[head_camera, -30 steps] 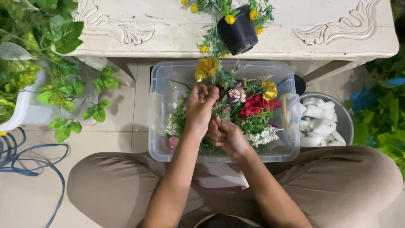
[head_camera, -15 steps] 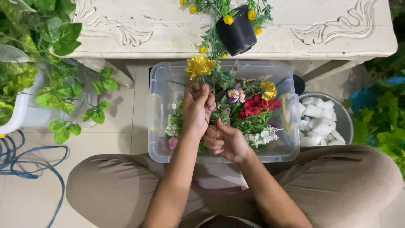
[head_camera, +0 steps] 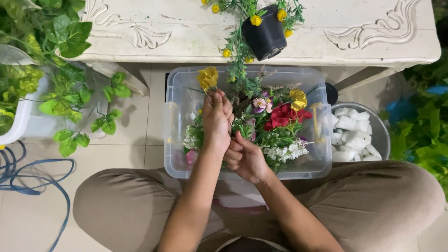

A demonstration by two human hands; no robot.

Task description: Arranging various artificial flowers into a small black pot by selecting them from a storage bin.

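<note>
My left hand [head_camera: 216,116] keeps a closed grip on the stem of the yellow artificial flower [head_camera: 207,78], held upright over the clear rectangular plastic bin [head_camera: 173,140]. My right hand [head_camera: 247,158] pinches the stem base, fingers closed. Risk: the stem may snag neighbouring blooms, or the head may detach under pull. No labels or signs visible; the black pot [head_camera: 264,36] on the white counter [head_camera: 373,46] is plain.
</note>
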